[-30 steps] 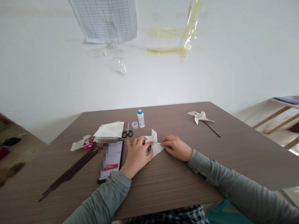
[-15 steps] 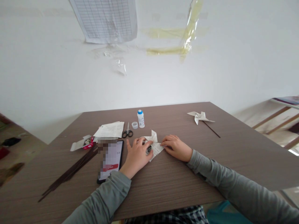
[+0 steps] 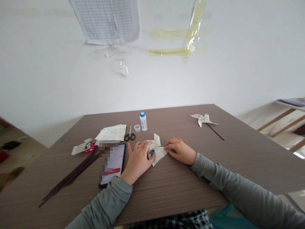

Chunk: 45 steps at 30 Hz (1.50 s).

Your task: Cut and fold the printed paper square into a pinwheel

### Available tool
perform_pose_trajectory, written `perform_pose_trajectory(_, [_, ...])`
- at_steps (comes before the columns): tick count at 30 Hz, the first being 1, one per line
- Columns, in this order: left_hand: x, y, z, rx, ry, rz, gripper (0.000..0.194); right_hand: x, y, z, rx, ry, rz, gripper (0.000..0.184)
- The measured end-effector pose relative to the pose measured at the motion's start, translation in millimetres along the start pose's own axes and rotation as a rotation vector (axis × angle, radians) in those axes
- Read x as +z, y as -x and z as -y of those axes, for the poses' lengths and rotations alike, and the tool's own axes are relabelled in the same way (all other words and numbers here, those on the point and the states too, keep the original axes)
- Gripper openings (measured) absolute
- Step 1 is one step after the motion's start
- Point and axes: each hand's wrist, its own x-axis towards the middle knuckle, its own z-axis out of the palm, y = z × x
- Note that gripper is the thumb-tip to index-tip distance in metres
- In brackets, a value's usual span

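A folded paper pinwheel (image 3: 159,153) with printed text and a dark printed patch lies on the table in front of me. My left hand (image 3: 140,156) rests at its left side, fingers spread, with the thumb at its lower edge and the fingertips over its upper left part. That left part of the paper is hidden under the hand. My right hand (image 3: 180,150) lies on the table at the other side, its fingers closed on the right tip of the pinwheel.
Left of my hands lie a phone (image 3: 113,168), dark thin sticks (image 3: 71,173), a small open box (image 3: 87,146), a stack of paper (image 3: 111,133) and scissors (image 3: 130,136). Behind stand a glue bottle (image 3: 143,122) and a clear cap (image 3: 137,128). A finished pinwheel on a stick (image 3: 203,120) lies right.
The fingers of my left hand have slid slightly left and lifted off the middle of the pinwheel, so more of the dark printed patch shows. My right hand has stayed in place.
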Motion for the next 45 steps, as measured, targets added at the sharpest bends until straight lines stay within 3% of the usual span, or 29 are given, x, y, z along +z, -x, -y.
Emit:
perform_pose_trajectory(10, [-10.5,0.4,7.5,-0.027,-0.039,0.057,0.036,-4.7,-2.7,1.7,0.002,-0.052,0.002,0.023])
perform_pose_trajectory(18, [-12.5,1.1,8.5,-0.019,-0.032,0.066,0.039,-12.0,-18.6,-12.9,0.131,-0.316,-0.064,0.023])
perform_pose_trajectory(22, [-9.8,0.7,11.8,-0.02,-0.051,0.036,0.04,-17.7,-48.9,-30.9,0.219,-0.325,-0.139,0.027])
perform_pose_trajectory(27, [-8.6,0.3,14.8,-0.028,-0.067,0.033,0.041,-21.2,-114.4,-50.5,0.302,-0.354,-0.174,0.037])
perform_pose_trajectory(33, [-10.7,1.3,17.5,-0.035,-0.062,0.042,0.042,-3.3,-179.1,-52.8,0.378,-0.464,-0.142,0.06])
perform_pose_trajectory(39, [-18.0,2.3,19.7,-0.037,-0.058,0.094,0.044,22.7,-202.1,-40.0,0.449,-0.568,-0.114,0.074])
perform_pose_trajectory(45, [-19.4,2.4,23.1,-0.028,-0.049,0.113,0.047,35.0,-211.3,-40.7,0.5,-0.606,-0.14,0.062])
